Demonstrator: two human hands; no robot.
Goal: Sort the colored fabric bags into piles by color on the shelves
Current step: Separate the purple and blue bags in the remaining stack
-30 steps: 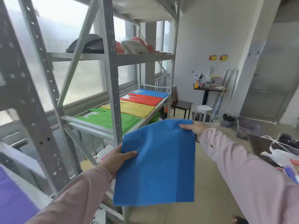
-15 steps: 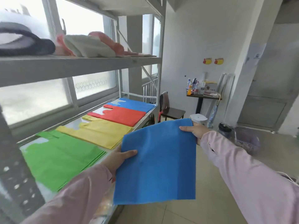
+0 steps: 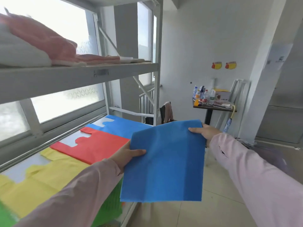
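Note:
I hold a flat blue fabric bag (image 3: 165,163) out in front of me, beside the shelf's front edge. My left hand (image 3: 126,155) pinches its left edge with the thumb on top. My right hand (image 3: 205,132) grips its far right corner. On the middle shelf (image 3: 21,171) lie flat piles in a row: a blue pile (image 3: 124,126) at the far end, then a red pile (image 3: 95,146), a yellow pile (image 3: 47,182), and a green pile (image 3: 5,217) nearest me. The held bag hovers just right of the red and blue piles.
An upper shelf (image 3: 78,76) carries pink and white folded cloth (image 3: 39,46). The rack's end post (image 3: 158,79) stands beyond the blue pile. Farther off are a dark chair (image 3: 166,113), a small table with bottles (image 3: 211,106) and an umbrella (image 3: 228,123). Tiled floor lies to the right.
I have walked along the rack toward its far end. The blue bag stays in both hands and is now level with the red and blue piles; the green pile has slid almost out of view.

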